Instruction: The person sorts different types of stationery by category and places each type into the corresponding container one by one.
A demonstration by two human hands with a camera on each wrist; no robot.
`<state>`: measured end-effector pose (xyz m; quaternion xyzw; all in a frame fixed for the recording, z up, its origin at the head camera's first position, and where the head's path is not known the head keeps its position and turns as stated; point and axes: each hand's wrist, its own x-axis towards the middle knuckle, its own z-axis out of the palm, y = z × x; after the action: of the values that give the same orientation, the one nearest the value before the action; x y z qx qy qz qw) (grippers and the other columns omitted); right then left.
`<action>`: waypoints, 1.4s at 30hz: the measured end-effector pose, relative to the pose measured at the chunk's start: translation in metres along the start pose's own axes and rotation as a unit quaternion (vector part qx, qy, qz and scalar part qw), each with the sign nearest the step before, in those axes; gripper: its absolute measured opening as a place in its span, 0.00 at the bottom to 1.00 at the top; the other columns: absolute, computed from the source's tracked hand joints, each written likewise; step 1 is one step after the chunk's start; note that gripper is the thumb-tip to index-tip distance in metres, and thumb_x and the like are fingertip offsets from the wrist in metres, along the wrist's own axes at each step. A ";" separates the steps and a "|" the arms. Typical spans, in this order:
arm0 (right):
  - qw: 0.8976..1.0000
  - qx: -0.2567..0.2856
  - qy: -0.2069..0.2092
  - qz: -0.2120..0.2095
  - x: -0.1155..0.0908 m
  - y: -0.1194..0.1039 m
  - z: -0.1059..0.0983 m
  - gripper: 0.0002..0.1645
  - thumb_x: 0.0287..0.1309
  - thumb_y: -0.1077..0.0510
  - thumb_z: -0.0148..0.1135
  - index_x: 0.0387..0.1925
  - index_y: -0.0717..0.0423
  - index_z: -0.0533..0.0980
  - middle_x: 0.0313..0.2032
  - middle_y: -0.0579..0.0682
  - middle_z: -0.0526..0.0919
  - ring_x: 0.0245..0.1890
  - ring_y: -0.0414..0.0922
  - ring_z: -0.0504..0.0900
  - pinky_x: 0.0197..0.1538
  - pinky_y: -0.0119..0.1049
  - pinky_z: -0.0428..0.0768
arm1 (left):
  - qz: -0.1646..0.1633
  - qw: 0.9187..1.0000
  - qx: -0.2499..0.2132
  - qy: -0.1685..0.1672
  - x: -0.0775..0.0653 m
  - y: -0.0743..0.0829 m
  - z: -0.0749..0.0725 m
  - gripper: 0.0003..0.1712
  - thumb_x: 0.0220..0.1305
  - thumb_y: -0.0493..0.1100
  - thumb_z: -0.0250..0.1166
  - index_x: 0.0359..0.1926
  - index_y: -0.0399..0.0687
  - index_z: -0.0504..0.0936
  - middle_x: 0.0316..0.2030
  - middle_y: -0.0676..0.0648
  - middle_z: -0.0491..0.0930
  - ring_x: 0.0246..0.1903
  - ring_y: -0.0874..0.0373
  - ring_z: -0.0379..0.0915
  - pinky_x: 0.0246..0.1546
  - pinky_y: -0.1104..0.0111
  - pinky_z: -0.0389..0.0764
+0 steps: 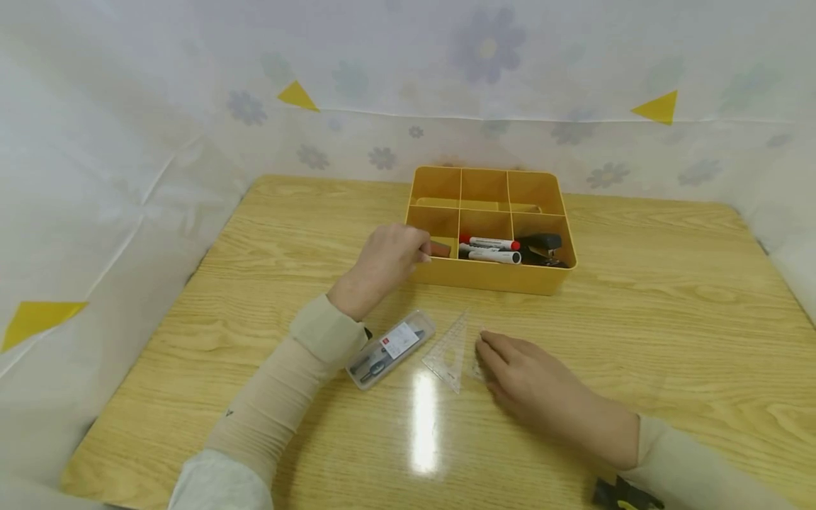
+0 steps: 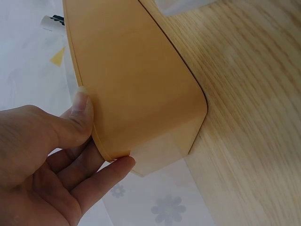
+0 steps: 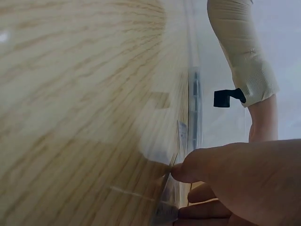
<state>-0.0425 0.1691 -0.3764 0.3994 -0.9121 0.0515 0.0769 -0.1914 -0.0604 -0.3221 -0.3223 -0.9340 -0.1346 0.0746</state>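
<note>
My left hand (image 1: 390, 256) is at the front left corner of a yellow six-compartment organizer box (image 1: 491, 276). In the left wrist view, its thumb lies on the box's rim and the other fingers curl round the corner, partly hidden behind the wall. On the table, my right hand (image 1: 532, 375) pinches a clear plastic drawing tool (image 3: 165, 207) between thumb and fingers; most of its shape is hidden. Left of that hand lies a clear triangular set square (image 1: 446, 354). A clear case (image 1: 390, 349) with a compass inside lies further left, below the left wrist.
Inside the box's front row are a brown block (image 1: 440, 249) on the left, red and black markers (image 1: 494, 251) in the middle and a black stapler (image 1: 542, 244) on the right. White flowered cloth (image 1: 382, 106) hangs behind the wooden table (image 1: 669, 297).
</note>
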 end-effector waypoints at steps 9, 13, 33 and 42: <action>0.994 -0.101 -0.024 -0.044 0.001 -0.008 0.000 0.25 0.55 0.71 0.52 0.56 0.73 0.64 0.52 0.71 0.71 0.51 0.59 0.72 0.50 0.45 0.75 | 0.003 1.000 0.001 0.000 0.000 0.000 0.001 0.05 0.56 0.45 0.65 0.28 0.49 0.81 0.28 0.53 0.81 0.25 0.64 0.70 0.29 0.73 0.76; 0.994 -0.095 -0.034 -0.036 -0.001 -0.009 0.000 0.25 0.56 0.71 0.52 0.57 0.73 0.63 0.54 0.71 0.69 0.53 0.59 0.70 0.50 0.45 0.75 | -0.001 1.000 0.004 -0.005 0.000 0.000 0.001 0.05 0.57 0.45 0.64 0.29 0.49 0.80 0.28 0.53 0.81 0.25 0.64 0.70 0.29 0.73 0.75; 1.000 0.006 0.017 0.005 -0.008 0.006 0.002 0.31 0.52 0.69 0.53 0.60 0.68 0.61 0.53 0.66 0.72 0.50 0.55 0.74 0.46 0.43 0.78 | -0.003 1.000 0.000 -0.005 0.000 0.001 -0.001 0.05 0.57 0.44 0.65 0.30 0.47 0.81 0.29 0.52 0.82 0.27 0.62 0.73 0.30 0.72 0.76; 0.994 0.106 0.011 0.031 -0.012 0.019 -0.003 0.33 0.50 0.73 0.52 0.60 0.63 0.61 0.52 0.61 0.76 0.49 0.51 0.75 0.49 0.43 0.76 | -0.009 1.000 -0.007 -0.016 0.000 0.002 -0.001 0.07 0.57 0.45 0.64 0.31 0.46 0.82 0.30 0.50 0.82 0.28 0.61 0.74 0.31 0.72 0.77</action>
<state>-0.0482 0.1908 -0.3761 0.3765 -0.9124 0.1547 0.0425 -0.1902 -0.0588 -0.3206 -0.3169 -0.9369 -0.1362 0.0563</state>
